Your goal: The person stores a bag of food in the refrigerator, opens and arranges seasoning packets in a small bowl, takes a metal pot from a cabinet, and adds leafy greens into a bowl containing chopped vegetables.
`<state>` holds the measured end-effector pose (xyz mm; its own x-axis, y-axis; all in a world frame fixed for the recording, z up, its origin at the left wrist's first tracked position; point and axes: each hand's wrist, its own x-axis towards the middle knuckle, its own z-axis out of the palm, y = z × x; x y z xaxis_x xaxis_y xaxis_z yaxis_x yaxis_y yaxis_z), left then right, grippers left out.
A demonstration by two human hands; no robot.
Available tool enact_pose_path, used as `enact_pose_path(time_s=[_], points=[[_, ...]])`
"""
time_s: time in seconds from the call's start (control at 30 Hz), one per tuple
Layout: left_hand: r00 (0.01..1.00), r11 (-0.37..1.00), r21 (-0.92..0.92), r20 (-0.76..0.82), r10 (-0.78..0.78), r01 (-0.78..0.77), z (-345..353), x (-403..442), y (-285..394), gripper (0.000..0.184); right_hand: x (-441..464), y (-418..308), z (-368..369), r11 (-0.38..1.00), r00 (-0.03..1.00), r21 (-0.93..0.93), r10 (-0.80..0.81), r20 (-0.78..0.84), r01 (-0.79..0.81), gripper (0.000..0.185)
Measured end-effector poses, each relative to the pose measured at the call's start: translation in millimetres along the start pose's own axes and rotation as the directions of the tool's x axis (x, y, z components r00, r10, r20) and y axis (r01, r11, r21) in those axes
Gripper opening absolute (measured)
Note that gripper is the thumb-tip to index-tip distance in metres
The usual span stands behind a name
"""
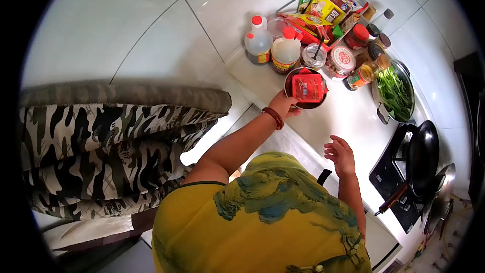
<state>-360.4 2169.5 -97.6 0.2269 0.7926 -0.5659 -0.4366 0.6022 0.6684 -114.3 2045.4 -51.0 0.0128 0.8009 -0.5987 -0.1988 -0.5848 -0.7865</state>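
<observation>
No wording is surely legible. Pale characters on the flat, shiny red packet blur, as does print on the bright yellow rectangular packet. A round red emblem marks the white lid of a squat clear jar, its characters unreadable.

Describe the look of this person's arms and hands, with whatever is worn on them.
The left hand and right hand are ungloved. A reddish-brown bracelet rings the left wrist; none shows on the right. The left arm is bare below the dark-edged opening of a yellow top with blue-green patterning.
</observation>
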Motion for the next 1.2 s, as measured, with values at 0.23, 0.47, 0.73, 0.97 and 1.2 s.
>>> enact_pose_path(time_s=[0.23,0.47,0.73,0.97,1.2], points=[[0.993,0.992,0.123,0.106,-0.048,0.035,-2.1,-9.1,-8.2,0.045,5.3,-10.2,8.5,0.994,0.995,-0.037,-0.102,-0.021,0.101,0.033],[1.0,0.99,0.143,-0.03,0.01,-0.005,-1.2,-39.2,-5.2,0.062,40.9,-97.1,67.8,0.842,0.876,-0.251,-0.478,0.067,0.478,0.036],[0.994,0.994,0.105,-0.101,0.048,-0.038,-77.8,-93.9,-71.7,0.051,126.0,-253.6,170.4,-0.284,0.304,-0.589,-0.645,0.701,0.757,0.038],[0.924,0.996,0.052,-0.381,-0.044,0.069,-144.4,-154.5,-122.4,0.042,225.7,-287.9,262.3,-0.375,0.52,-0.528,-0.13,0.844,0.762,0.056],[0.82,0.988,-0.003,-0.558,-0.13,0.155,-168.7,-182.5,-148.6,0.039,243.7,-262.2,303.4,-0.582,0.77,-0.584,0.118,0.628,0.566,0.084]])
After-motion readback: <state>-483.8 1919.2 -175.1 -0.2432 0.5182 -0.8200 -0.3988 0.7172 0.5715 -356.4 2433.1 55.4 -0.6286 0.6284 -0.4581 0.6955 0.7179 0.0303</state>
